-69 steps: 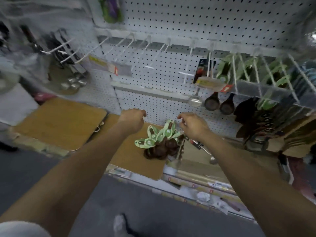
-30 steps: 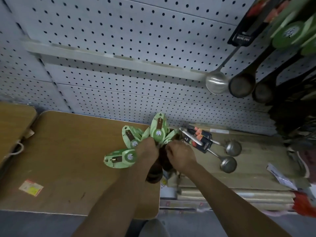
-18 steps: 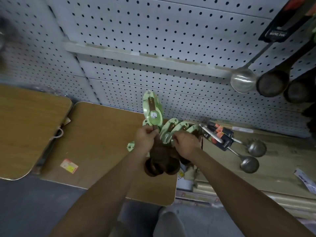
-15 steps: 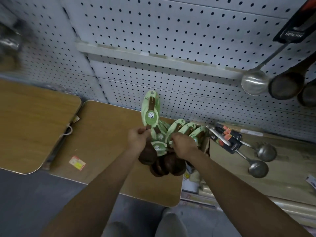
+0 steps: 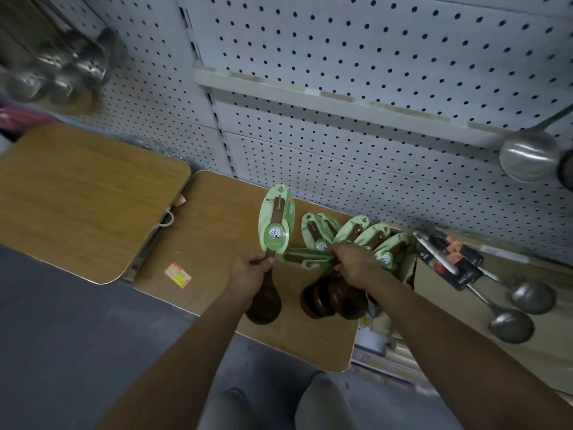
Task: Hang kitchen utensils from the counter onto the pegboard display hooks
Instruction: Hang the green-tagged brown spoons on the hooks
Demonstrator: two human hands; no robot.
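Over the wooden counter (image 5: 217,305) I have both hands down in front of the pegboard (image 5: 356,72). My left hand (image 5: 249,274) grips one wooden spoon (image 5: 265,302) by its handle, fingers curled round it, the dark bowl toward me and its green oval card (image 5: 274,223) pointing up at the board. That spoon is held apart from the others. My right hand (image 5: 353,263) clutches the bundle of remaining wooden spoons (image 5: 328,301), their green cards fanned out beyond my knuckles and their bowls bunched low over the counter's near edge. Just right of the bundle, two steel ladles (image 5: 508,318) with dark packaging lie flat on a lighter surface. Higher up on the right, a hanging steel ladle (image 5: 527,156) dangles against the pegboard. On the counter to my left sits a small price sticker (image 5: 178,274), and beyond it a second wooden board (image 5: 77,197). Blurred metal utensils (image 5: 59,76) hang at top left.
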